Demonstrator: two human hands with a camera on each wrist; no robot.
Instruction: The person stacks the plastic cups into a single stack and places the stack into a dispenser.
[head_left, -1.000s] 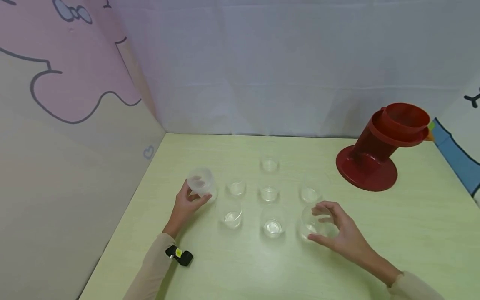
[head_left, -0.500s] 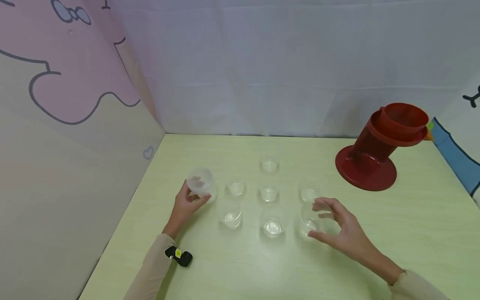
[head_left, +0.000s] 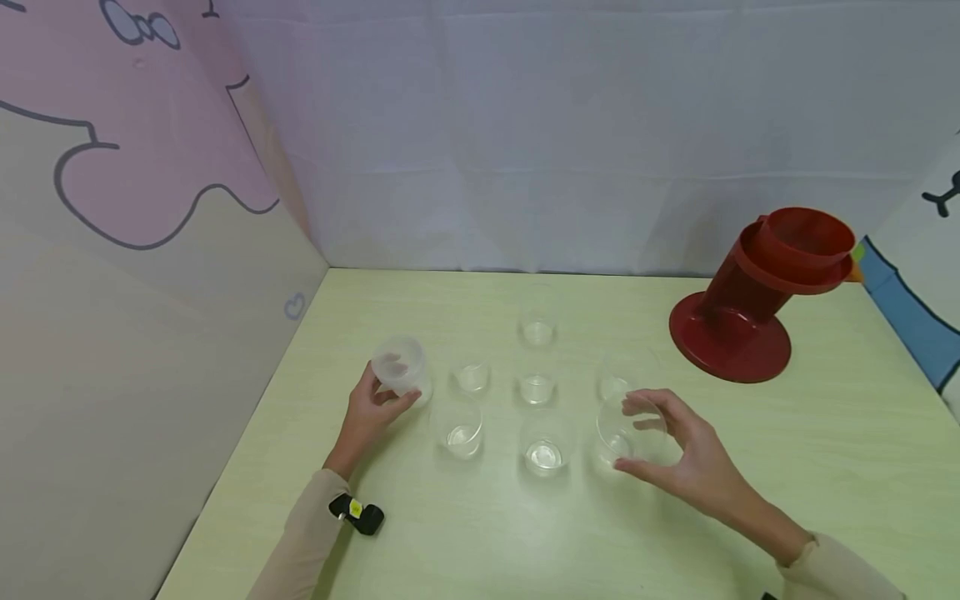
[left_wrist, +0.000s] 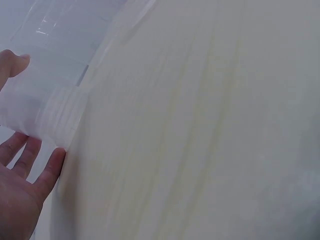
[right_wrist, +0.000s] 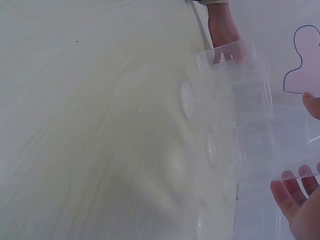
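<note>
My left hand (head_left: pixel 371 417) holds a stack of nested clear plastic cups (head_left: pixel 400 362) at the left of the table, thumb on the near side. In the left wrist view the stack's ridged rims (left_wrist: pixel 62 110) show between thumb and fingers. At the right, my right hand (head_left: pixel 697 467) grips a single clear cup (head_left: pixel 613 429) by its sides; whether its base touches the table I cannot tell. Between the hands several clear cups stand upright and apart, among them a front middle cup (head_left: pixel 543 446), a front left cup (head_left: pixel 460 429) and a back cup (head_left: pixel 537 325).
A red plastic piece with a round base (head_left: pixel 731 342) and a tilted tube topped by a cup-like ring stands at the back right. A white cloth wall (head_left: pixel 525 167) borders the pale wooden table (head_left: pixel 480 533) behind. A printed wall panel (head_left: pixel 187 333) runs along the left.
My right hand and its cup have shifted slightly away from me, towards the cup behind. The left hand stays on the stack; the other cups stand as before.
</note>
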